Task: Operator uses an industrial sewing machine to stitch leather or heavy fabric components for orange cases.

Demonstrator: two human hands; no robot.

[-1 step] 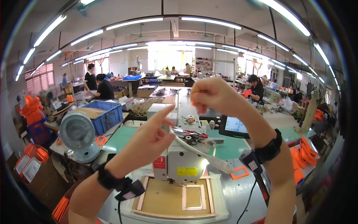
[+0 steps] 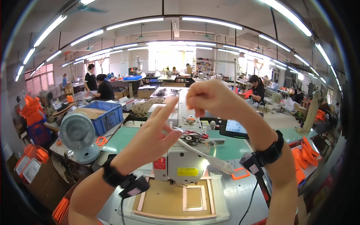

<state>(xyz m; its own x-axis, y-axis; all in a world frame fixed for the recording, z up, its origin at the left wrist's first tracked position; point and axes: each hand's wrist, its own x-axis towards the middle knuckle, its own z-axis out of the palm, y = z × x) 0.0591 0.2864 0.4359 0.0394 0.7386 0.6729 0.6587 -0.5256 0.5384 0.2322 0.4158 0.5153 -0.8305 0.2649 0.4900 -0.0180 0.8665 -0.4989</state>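
From my remote seat, I see the left hand (image 2: 148, 140) and right hand (image 2: 210, 98) raised over the sewing machine (image 2: 180, 162), fingertips facing each other across a narrow gap. The machine lies below that gap in my view, its long arm running away from the wearer; the left hand overlaps its near left side and looks closer to its head. The spool (image 2: 191, 119) shows just under the right fingertips, with no contact that I can make out. The left grip is released, index finger stretched and thumb apart. The right grip curls inward, but blur hides whether its fingertips meet or pinch anything; I cannot tell. Compared with the earlier frame, the left fingers reach slightly higher and the right hand sits a little further left, while the tan panel (image 2: 157, 204) on the counter (image 2: 242, 195) stays put.
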